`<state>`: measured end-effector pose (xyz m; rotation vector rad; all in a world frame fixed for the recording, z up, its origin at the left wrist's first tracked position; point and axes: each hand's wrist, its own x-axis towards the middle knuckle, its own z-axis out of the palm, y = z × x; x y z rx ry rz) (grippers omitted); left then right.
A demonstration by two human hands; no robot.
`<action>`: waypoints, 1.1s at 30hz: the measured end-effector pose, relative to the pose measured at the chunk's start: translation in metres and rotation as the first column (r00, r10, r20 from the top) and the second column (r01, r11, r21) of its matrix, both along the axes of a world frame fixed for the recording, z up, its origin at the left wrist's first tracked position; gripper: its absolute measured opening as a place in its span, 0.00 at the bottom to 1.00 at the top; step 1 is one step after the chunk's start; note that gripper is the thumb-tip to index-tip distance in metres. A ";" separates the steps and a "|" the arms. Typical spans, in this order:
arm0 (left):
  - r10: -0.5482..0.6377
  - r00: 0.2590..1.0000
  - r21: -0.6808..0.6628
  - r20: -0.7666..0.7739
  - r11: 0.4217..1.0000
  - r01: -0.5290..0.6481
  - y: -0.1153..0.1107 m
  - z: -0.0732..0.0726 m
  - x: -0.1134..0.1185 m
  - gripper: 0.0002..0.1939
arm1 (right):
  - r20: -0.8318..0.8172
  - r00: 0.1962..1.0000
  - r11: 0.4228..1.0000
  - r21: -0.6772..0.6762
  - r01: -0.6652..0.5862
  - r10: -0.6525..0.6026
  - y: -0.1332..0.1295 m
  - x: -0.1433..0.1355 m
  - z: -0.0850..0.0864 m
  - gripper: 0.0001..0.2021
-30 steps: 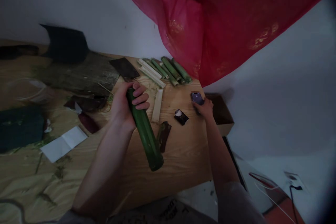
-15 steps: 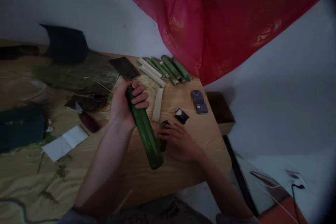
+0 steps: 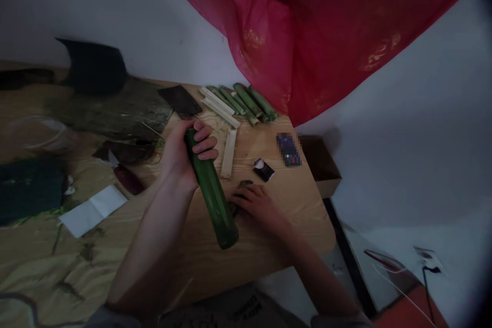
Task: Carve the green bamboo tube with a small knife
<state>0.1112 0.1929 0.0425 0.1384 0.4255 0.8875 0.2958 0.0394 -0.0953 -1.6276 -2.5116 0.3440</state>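
nearest you, past your shirt (image 3: 230, 307), the desk (image 3: 277, 243) runs across with both your hands over it. your right hand (image 3: 259, 207) lies beside the lower half of a green tube (image 3: 213, 195), its fingers over a dark scrap (image 3: 246, 183); it hides most of the scrap, so you cannot tell whether it grips it or only rests there. your left hand (image 3: 177, 159) is clenched around the tube's upper end, and the tube slants down towards you over the wood. on the side that shows, it looks whole, so any opening up of this one seems left undone.

off to the left lies a creased paper (image 3: 94, 210), and just beyond it a knife (image 3: 128, 178) with its blade bare and neither hand on it. a little farther out, a black packet (image 3: 263, 169) lies to the right of a lone pale strip (image 3: 229, 154), which looks already split and trimmed. the phone (image 3: 289, 149), blurred out, is near the desk's right edge, with a carton (image 3: 332, 187) past it.

at the back, green pieces (image 3: 246, 102) lie side by side next to pale pieces (image 3: 219, 107): cutting short looks done on all of these, splitting on only some. a dark plate (image 3: 180, 100) sits to their left, and red cloth (image 3: 261, 36) hangs over them. how many more pieces are wanted, nothing here tells.
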 end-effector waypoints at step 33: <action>-0.156 0.966 -0.033 0.204 0.986 0.166 -0.017 -0.006 0.010 0.12 | -0.924 0.382 0.900 0.152 0.409 -0.017 0.001 -0.049 0.086 0.08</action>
